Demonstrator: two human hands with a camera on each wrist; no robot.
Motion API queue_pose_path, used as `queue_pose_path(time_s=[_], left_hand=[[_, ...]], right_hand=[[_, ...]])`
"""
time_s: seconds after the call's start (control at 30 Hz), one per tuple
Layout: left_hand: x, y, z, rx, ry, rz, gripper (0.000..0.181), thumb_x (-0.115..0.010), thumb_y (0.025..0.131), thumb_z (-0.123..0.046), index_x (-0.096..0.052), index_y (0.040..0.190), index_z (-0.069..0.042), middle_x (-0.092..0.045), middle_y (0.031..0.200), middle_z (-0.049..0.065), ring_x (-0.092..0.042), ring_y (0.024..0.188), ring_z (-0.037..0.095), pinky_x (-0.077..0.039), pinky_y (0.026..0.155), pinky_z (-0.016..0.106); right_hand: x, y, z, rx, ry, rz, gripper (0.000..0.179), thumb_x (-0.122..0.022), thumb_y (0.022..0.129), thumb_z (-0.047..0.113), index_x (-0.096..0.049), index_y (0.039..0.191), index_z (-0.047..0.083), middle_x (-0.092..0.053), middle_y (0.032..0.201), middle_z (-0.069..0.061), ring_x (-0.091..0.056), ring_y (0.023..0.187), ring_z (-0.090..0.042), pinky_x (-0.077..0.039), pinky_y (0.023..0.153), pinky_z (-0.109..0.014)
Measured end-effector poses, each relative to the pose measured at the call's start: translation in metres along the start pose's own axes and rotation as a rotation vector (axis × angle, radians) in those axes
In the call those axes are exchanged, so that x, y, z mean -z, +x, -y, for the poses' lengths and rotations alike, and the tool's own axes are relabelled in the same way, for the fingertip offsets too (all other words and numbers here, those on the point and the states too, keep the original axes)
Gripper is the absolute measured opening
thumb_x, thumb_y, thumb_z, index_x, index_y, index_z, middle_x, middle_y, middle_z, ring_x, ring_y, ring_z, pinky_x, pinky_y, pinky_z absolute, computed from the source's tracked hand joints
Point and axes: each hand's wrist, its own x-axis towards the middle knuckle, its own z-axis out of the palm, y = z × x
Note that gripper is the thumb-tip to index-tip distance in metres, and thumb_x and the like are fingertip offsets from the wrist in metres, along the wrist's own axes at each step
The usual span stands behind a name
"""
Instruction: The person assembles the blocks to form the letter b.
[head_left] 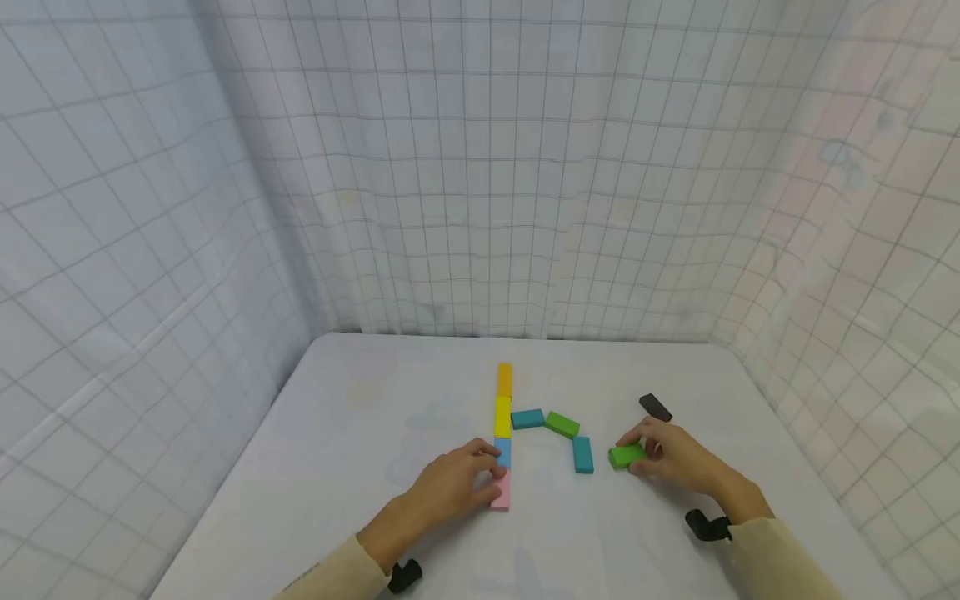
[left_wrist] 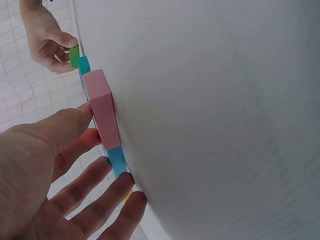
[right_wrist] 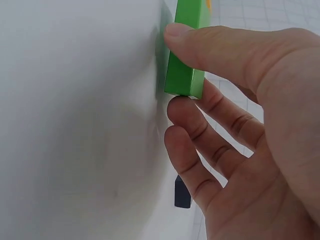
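My right hand pinches a bright green block between thumb and fingers, low over the white table; the right wrist view shows the thumb along one long side. My left hand rests at the row's near end, fingers spread and loosely bent. Its thumb touches the pink block, and other fingertips lie by the light blue block. Beyond these, a yellow block and an orange-yellow block continue the straight row. A teal block, a green block and another teal block curve off to the right.
A black block lies beyond my right hand. White grid-patterned curtains enclose the table at the back and both sides. Black wrist-worn devices sit below each wrist, close to the sleeves.
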Motion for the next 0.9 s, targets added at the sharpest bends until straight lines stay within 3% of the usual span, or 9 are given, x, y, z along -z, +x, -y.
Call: queue_pose_path(time_s=[0.5, 0.9], left_hand=[[0.003, 0.003, -0.001, -0.025, 0.017, -0.023, 0.019, -0.089, 0.106, -0.027, -0.089, 0.123, -0.018, -0.075, 0.151, 0.004, -0.079, 0.132, 0.029, -0.068, 0.112, 0.053], [0.006, 0.001, -0.002, 0.001, -0.019, 0.015, 0.027, -0.091, 0.104, -0.037, -0.087, 0.122, -0.018, -0.073, 0.153, 0.005, -0.079, 0.132, 0.029, -0.067, 0.114, 0.053]], right_hand=[[-0.003, 0.006, 0.028, 0.084, -0.054, -0.021, 0.033, -0.094, 0.099, 0.014, -0.082, 0.129, 0.021, -0.075, 0.121, 0.007, -0.062, 0.096, -0.005, -0.059, 0.086, -0.026], [-0.012, 0.014, 0.055, 0.100, -0.065, 0.006, 0.031, -0.092, 0.102, 0.016, -0.081, 0.130, 0.020, -0.074, 0.123, 0.007, -0.062, 0.098, -0.002, -0.062, 0.089, -0.026]])
